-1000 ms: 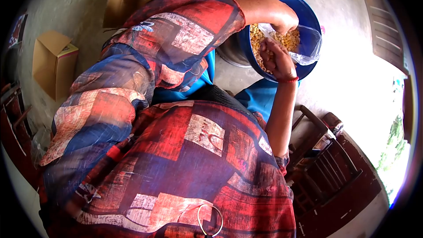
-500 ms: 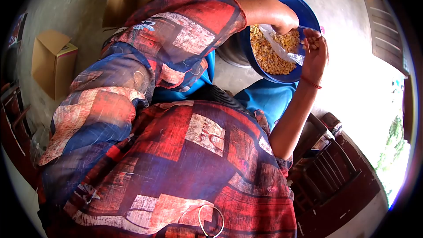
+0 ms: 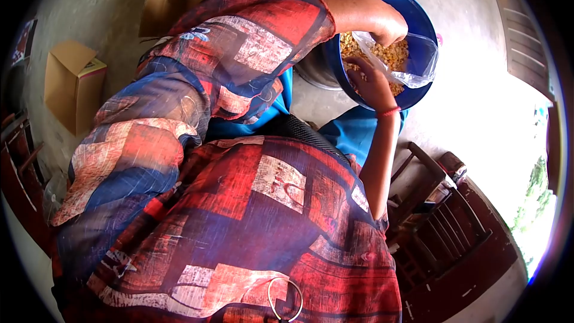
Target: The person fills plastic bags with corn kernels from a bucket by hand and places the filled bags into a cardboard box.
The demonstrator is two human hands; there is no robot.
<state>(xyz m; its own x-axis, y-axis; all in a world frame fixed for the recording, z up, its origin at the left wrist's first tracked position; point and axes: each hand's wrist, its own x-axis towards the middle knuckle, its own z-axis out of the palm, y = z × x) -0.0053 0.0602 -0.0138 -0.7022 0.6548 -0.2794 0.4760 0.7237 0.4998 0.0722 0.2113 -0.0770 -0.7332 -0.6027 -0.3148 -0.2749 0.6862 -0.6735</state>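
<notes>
A blue bucket [image 3: 428,36] holds loose yellow-orange kernels [image 3: 391,57] that look like corn. My left hand [image 3: 391,28] reaches over the far side of the bucket, its fingers curled on the edge of a clear plastic bag [image 3: 418,71]. The bag spreads across the bucket's right part; what is inside it is hard to make out. Low over the kernels at the near side is my right hand [image 3: 372,86], a red band at its wrist. Its fingers are apart and touch or nearly touch the kernels; nothing shows in them.
An open cardboard box [image 3: 75,87] stands on the floor at the left, and another box [image 3: 162,0] holding clear plastic is at the top. A dark wooden chair [image 3: 445,221] lies to the right. My blue-clad knee [image 3: 353,135] is beside the bucket.
My right hand has moved left and down from the bag's right edge, where it held kernels, to the kernels in the bucket. The bag's right side now hangs open. My left hand has barely moved.
</notes>
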